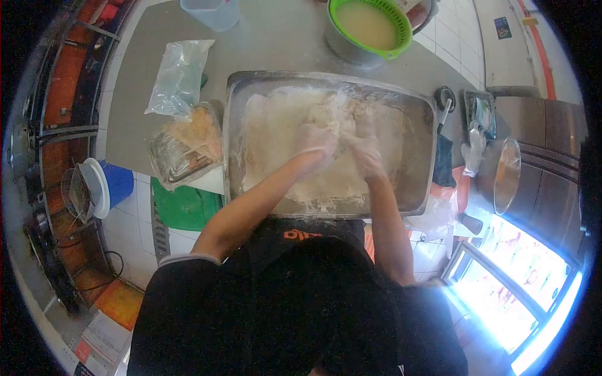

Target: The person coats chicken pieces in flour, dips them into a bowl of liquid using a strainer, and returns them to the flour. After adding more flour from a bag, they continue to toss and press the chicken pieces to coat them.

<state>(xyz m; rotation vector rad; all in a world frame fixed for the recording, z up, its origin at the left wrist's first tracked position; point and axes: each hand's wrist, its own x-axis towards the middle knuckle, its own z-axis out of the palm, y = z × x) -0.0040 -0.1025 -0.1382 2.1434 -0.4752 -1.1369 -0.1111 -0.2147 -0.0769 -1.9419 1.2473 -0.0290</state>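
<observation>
A large metal tray [233,141] holds a wide layer of pale flour [276,160]. Both of my hands are inside it, in thin clear gloves dusted white. My left hand [318,139] and my right hand [362,149] come close together near the tray's middle, fingers curled into a flour-coated mass [332,114]. Flour and blur hide the fingertips, so I cannot make out what the mass is. Left of the tray stands a clear plastic container [182,166] with light orange-brown food pieces, against the tray's side.
Behind the tray, a green strainer [401,41] with cloudy liquid sits in a metal pot [351,51]. A plastic bag [179,78] and a translucent jug [216,14] are at the back left. A metal bowl [501,175] is on the right, beyond a dark-handled utensil [446,113].
</observation>
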